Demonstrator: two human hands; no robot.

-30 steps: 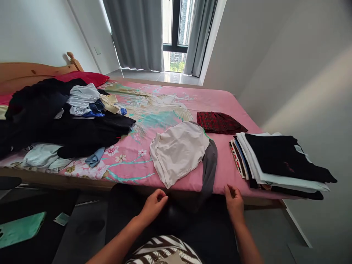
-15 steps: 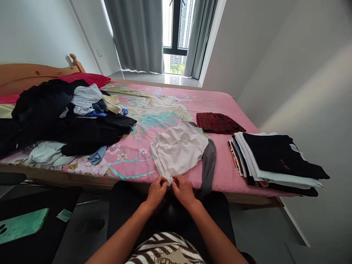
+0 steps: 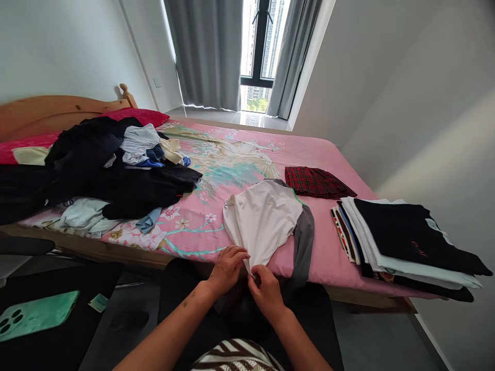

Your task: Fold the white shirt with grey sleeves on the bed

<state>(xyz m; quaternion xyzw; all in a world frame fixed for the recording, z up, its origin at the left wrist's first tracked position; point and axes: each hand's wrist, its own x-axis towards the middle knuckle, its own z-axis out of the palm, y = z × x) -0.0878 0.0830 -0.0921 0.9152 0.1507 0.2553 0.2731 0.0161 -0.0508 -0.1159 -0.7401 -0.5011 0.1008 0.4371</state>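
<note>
Head view: the white-and-grey shirt spreads ahead on the pink bed, its near corner pinched by the right hand; the left hand touches its edge just beside, grip unclear.

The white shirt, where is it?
In the head view, the white shirt lies centrally on the pink sheet, left of the folded stack, its near end at the left hand and right hand.

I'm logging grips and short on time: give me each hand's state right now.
Left hand: fingers curled at the white shirt's near edge; whether they grip it cannot be told.
Right hand: closed, pinching the shirt's near corner.
</note>
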